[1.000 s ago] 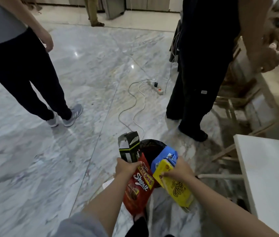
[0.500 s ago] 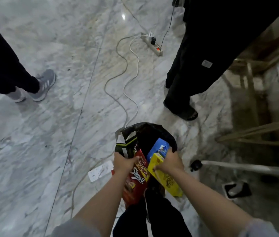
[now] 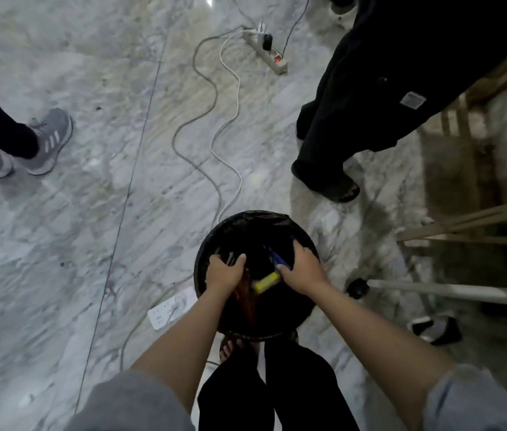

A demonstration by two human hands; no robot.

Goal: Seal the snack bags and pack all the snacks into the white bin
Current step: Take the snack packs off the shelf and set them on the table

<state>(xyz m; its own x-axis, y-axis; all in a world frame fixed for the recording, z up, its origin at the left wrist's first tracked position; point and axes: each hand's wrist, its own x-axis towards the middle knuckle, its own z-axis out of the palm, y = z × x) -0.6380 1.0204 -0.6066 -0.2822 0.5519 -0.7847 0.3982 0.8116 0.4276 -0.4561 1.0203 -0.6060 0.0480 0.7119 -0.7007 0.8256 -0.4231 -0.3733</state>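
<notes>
Dim, flat indoor light. A small glare spot shines on the marble floor (image 3: 209,0) at the top edge. Hands and bin contents are motion-blurred; wide-angle distortion bends the edges.

Grey short sleeves (image 3: 134,402) on both arms, forearms bare. Left hand (image 3: 225,272) and right hand (image 3: 303,269) bare, no rings or watch visible. Black trousers (image 3: 277,390); open sandal (image 3: 230,348), toes showing.

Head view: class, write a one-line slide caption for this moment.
Both hands, left and right, push a red bag, yellow bag and blue bag into a black-lined bin.
</notes>
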